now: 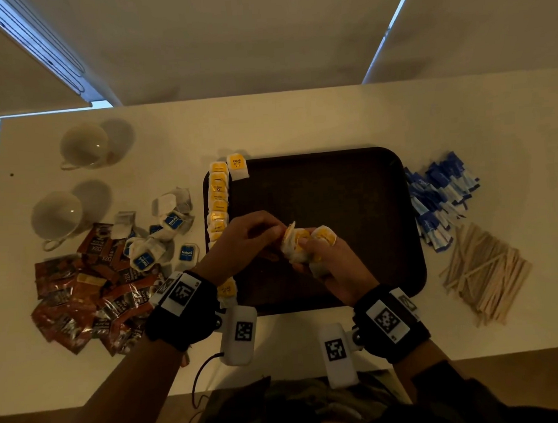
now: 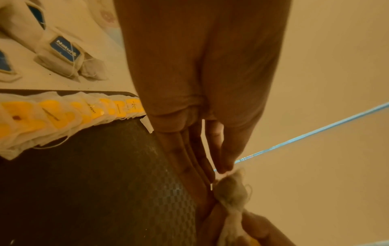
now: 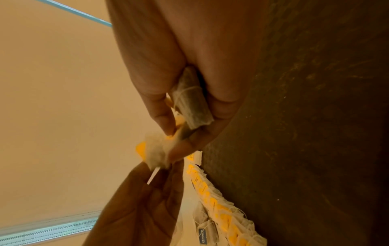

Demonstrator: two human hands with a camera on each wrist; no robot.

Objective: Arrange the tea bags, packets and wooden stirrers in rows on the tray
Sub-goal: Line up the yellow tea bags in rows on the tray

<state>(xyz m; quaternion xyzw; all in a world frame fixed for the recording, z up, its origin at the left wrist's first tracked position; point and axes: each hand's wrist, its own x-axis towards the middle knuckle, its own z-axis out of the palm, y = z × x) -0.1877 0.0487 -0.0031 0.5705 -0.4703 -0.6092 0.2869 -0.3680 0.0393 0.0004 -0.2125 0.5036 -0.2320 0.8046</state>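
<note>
Left hand [image 1: 246, 237] pinches one edge of a small bunch of yellow-tagged white paper tea bags [image 1: 302, 244] that the right hand [image 1: 331, 262] grips over the dark brown rectangular plastic tray [image 1: 351, 187]. Only the right wrist view shows a folded, string-wrapped bag [image 3: 190, 99] tucked into that palm. Far left lie shiny red-brown foil packets [image 1: 83, 295], then blue-tagged tea bags [image 1: 161, 238] reading "Natur's" — partly blurred. Along the tray's left edge runs a row of yellow-tagged bags [image 1: 219, 202] — the top one reads "RELAX". Right of the tray sit blue-and-white paper packets [image 1: 440, 198] and pale wooden stirrers [image 1: 484, 274].
</note>
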